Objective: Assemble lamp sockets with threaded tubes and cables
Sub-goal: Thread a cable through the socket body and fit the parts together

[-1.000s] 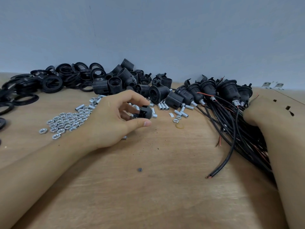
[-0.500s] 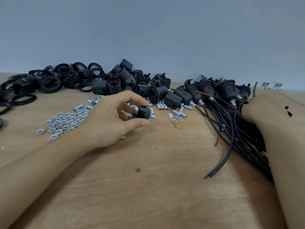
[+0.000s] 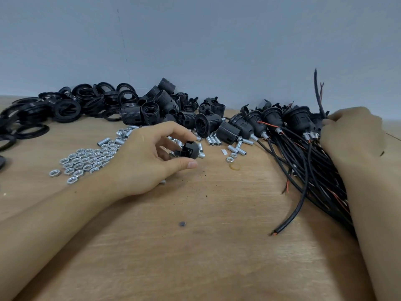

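Note:
My left hand (image 3: pixel 143 161) holds a small black socket cap (image 3: pixel 188 150) between thumb and fingers, just above the wooden table (image 3: pixel 195 246). Short silver threaded tubes (image 3: pixel 236 148) lie scattered beside it. At the right, my right hand (image 3: pixel 349 131) pinches a black cable (image 3: pixel 318 92) whose stripped red-tipped end points up. It rests over a bundle of black cables (image 3: pixel 312 170) attached to assembled sockets (image 3: pixel 271 120).
A pile of silver hex nuts (image 3: pixel 86 159) lies left of my left hand. Black threaded socket bodies (image 3: pixel 152 111) and black rings (image 3: pixel 65 107) are heaped along the grey wall. One loose cable end (image 3: pixel 280 230) reaches toward the table's middle.
My right hand has lifted a cable so that its stripped end now stands above the sockets. My left hand stays in place with the cap.

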